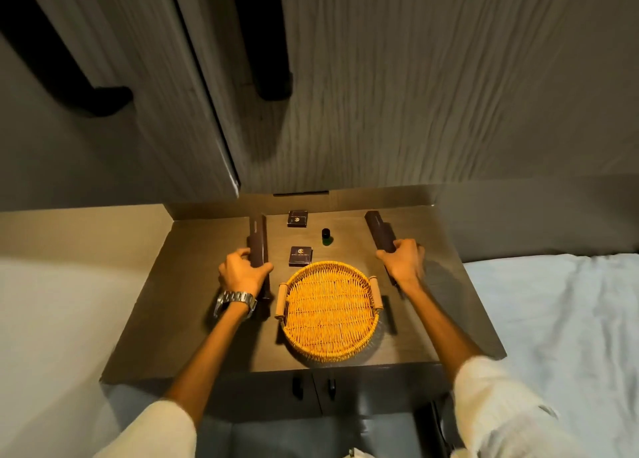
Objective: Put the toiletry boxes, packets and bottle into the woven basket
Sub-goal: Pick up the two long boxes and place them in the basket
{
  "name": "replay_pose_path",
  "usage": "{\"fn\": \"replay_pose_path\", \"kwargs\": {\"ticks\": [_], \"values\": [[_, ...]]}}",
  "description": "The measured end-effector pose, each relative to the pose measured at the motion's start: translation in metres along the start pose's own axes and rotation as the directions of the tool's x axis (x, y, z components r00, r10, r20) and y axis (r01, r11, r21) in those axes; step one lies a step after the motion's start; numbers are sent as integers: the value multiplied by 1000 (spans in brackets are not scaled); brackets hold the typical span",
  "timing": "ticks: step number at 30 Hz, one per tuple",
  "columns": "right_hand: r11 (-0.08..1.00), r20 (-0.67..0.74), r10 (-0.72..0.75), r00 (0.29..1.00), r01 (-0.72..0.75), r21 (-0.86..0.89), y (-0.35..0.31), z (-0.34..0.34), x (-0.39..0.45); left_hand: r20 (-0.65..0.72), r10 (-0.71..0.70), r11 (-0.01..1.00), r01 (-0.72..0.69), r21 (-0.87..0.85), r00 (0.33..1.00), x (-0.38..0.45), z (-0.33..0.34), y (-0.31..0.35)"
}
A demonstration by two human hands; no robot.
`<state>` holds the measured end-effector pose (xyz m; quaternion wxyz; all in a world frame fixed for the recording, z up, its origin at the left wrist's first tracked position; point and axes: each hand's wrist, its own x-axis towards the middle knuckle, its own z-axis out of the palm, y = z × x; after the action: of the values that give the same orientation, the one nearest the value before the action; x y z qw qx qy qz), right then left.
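Note:
A round woven basket [304,345] with two side handles sits on the dark wooden table [193,319], with nothing in it. My left hand [242,272] grips a long dark box [257,236] left of the basket. To the right, my right hand [404,260] grips another long dark box [379,229]. Behind the basket lies a small dark square box [301,255] with a gold logo. A second small box [297,218] lies farther back. A small dark bottle [325,236] with a green base stands between them, slightly right.
Wardrobe doors with black handles [273,87] rise behind the table. A bed with a pale sheet [560,319] lies to the right. A light wall surface is on the left. Cabinet doors with small handles [297,386] sit under the table's front edge.

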<state>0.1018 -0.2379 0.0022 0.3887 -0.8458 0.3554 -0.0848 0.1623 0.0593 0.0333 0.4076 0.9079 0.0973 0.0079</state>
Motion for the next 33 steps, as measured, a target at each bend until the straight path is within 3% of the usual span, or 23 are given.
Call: {"fn": "replay_pose_path", "kwargs": {"ticks": [4, 7, 12, 16, 19, 21, 27, 33], "values": [[972, -27, -226, 974, 227, 67, -29, -28, -69, -80, 210, 975, -215, -51, 974, -45, -15, 19], [939, 23, -339, 941, 336, 68, -31, -16, -109, -24, 290, 956, -291, -43, 957, -74, -4, 25], [910, 84, -390, 917, 398, -118, -13, 24, -129, 180, 279, 951, -298, 87, 943, -88, 36, 24], [843, 113, -454, 884, 467, -268, -8, 34, -126, 226, 271, 920, -321, 225, 936, -86, 50, 15], [732, 117, -471, 874, 462, -501, -9, 36, -121, 269, 306, 864, -385, 324, 913, -85, 52, 12], [698, 116, -456, 882, 435, -569, -4, 37, -117, 306, 326, 807, -432, 402, 894, -83, 52, 12], [671, 120, -478, 870, 450, -590, 4, 35, -108, 390, 344, 569, -520, 636, 854, -79, 48, 20], [695, 124, -445, 887, 429, -577, 0, 34, -103, 366, 367, 559, -517, 648, 855, -80, 47, 14]]}}
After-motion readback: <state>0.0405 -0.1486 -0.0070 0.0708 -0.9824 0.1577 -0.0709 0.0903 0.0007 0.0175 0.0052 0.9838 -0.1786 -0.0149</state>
